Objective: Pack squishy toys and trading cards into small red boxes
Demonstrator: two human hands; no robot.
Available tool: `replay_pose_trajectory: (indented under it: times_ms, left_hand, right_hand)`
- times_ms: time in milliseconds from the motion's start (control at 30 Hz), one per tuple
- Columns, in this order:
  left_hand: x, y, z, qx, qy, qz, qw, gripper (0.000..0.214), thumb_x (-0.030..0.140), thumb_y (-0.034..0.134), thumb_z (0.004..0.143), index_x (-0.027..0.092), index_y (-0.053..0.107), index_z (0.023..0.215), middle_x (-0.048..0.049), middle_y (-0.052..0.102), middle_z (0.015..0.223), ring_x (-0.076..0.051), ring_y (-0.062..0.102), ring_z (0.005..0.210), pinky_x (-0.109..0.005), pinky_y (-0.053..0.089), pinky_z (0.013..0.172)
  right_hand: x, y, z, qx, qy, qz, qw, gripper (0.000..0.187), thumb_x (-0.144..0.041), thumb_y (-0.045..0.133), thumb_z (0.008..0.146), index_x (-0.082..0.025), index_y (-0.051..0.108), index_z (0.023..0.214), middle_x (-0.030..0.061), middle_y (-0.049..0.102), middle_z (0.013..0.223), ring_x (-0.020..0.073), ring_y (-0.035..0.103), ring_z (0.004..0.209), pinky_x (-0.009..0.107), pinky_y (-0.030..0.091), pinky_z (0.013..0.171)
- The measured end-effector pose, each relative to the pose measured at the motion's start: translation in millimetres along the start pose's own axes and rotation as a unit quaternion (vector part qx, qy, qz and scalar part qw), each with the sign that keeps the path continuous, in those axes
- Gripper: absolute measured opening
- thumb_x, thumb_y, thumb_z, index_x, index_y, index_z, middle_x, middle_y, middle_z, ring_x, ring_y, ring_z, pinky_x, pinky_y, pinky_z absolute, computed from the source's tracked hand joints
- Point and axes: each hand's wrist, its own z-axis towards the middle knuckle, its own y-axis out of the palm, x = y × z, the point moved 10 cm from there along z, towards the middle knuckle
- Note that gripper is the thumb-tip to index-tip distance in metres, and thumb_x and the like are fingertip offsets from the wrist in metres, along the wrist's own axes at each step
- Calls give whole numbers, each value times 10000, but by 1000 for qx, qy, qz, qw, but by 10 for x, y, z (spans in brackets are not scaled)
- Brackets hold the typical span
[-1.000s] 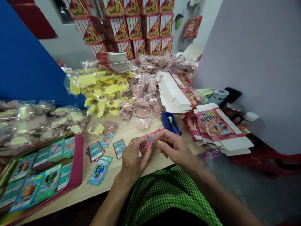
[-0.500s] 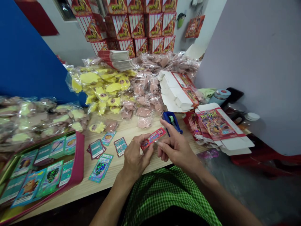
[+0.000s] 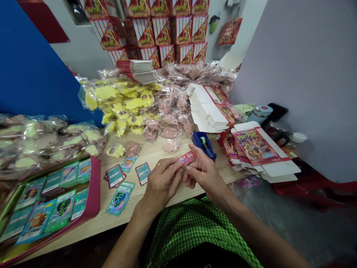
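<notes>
My left hand [image 3: 161, 182] is closed round the left part of a small red printed box [image 3: 187, 158], with its fingers over the top. At the box's right end my right hand [image 3: 205, 171] pinches with thumb and curled fingers, its index finger stretched out along the edge. The hands hide much of the box. Just beyond them stands a blue tape dispenser [image 3: 205, 146]. Left of my left hand lie a single teal card [image 3: 143, 173], a small stack of teal cards [image 3: 115, 175] and some shiny cards [image 3: 120, 199].
A pink-rimmed tin [image 3: 95, 186] full of cards stands at the left. Bagged yellow toys [image 3: 125, 108] and bagged pink toys [image 3: 170, 115] heap up behind. Flattened red cartons [image 3: 258, 147] lie at the right, near a lidded cup [image 3: 262, 111]. Stacked boxes [image 3: 163, 31] line the wall.
My left hand has slid right along the red box and its fingers now cover more of it. My right hand has barely moved.
</notes>
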Motion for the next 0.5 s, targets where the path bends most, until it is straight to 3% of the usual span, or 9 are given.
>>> replay_pose_trajectory:
  times_ms: [267, 400, 500]
  left_hand:
    - [-172, 60, 179, -77, -126, -124, 981, 147, 187, 653, 926, 163, 694, 1065, -78, 718, 1020, -180, 683, 921, -311, 560, 810]
    - [-255, 127, 285, -109, -199, -84, 970, 78, 216, 725, 894, 185, 683, 835, -19, 692, 825, -168, 661, 800, -298, 529, 758]
    - [-170, 239, 345, -173, -174, -19, 969, 54, 203, 713, 903, 194, 678, 863, -22, 715, 845, -166, 671, 791, -288, 537, 741]
  right_hand:
    - [95, -27, -32, 25, -33, 62, 997, 1013, -368, 687, 804, -97, 156, 1623, -54, 633, 588, 142, 536, 484, 231, 449, 481]
    - [114, -66, -67, 46, -35, 43, 997, 1027, -401, 723, 790, -97, 198, 1618, -36, 640, 588, 162, 543, 503, 250, 435, 489]
    - [169, -196, -95, 82, -38, 16, 996, 1044, -490, 795, 751, -149, 298, 1604, -5, 657, 614, 184, 550, 533, 274, 433, 501]
